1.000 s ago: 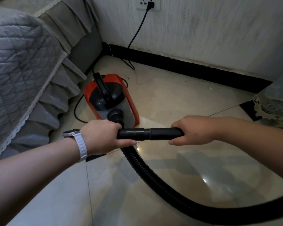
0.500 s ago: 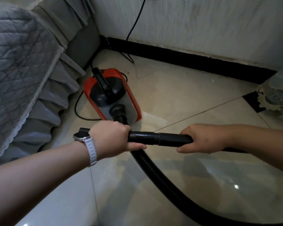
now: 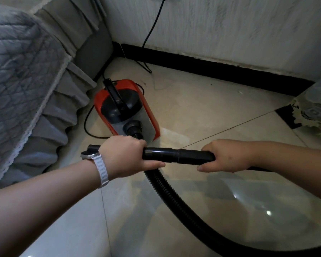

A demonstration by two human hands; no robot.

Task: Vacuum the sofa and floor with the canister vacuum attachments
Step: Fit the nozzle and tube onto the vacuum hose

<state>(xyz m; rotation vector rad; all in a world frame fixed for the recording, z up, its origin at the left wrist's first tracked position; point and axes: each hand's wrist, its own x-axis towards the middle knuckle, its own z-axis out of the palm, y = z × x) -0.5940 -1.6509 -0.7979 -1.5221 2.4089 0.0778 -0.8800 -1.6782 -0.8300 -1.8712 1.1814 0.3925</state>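
Observation:
A red and black canister vacuum (image 3: 126, 110) stands on the tiled floor beside the sofa. Its black ribbed hose (image 3: 176, 199) runs from the front port down and off to the right. A black rigid tube (image 3: 176, 154) lies level between my hands, with a joint near its middle. My left hand (image 3: 126, 156), a white watch on its wrist, grips the tube's left part; the tube's open end sticks out past the wrist. My right hand (image 3: 224, 156) grips the right part. The sofa (image 3: 24, 75) with its grey quilted cover fills the left.
A black power cord (image 3: 152, 32) drops down the white wall to the floor behind the vacuum and loops at its left side. A black skirting board (image 3: 220, 69) lines the wall. A lace-covered object (image 3: 315, 112) stands at the right edge.
The view has shifted, so the vacuum and wall sit lower and more to the right in frame. Both hands keep the same grip on the tube, drawn slightly nearer.

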